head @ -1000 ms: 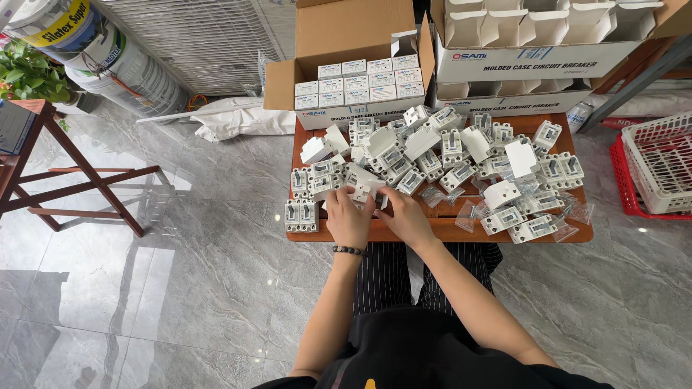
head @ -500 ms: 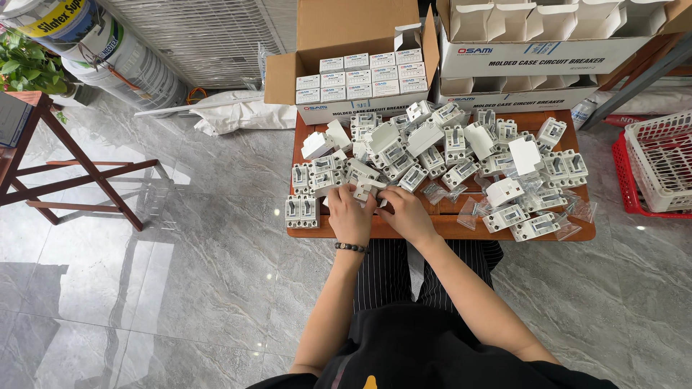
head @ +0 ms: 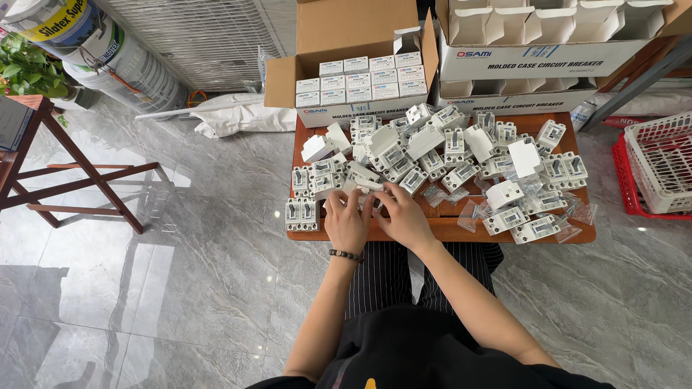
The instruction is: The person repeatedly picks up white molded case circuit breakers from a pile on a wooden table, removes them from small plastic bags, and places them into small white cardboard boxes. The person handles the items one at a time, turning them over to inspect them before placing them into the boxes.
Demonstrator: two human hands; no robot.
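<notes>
Head view, left hand [head: 347,222], right hand [head: 404,216], both grips closed on white breaker [head: 364,186]

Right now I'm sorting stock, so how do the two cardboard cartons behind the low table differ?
The left carton is brown and packed with small closed white boxes. The right carton is white-faced and holds open, upright white boxes with their flaps up. The right carton is wider. Both stand open behind the wooden table.
</notes>
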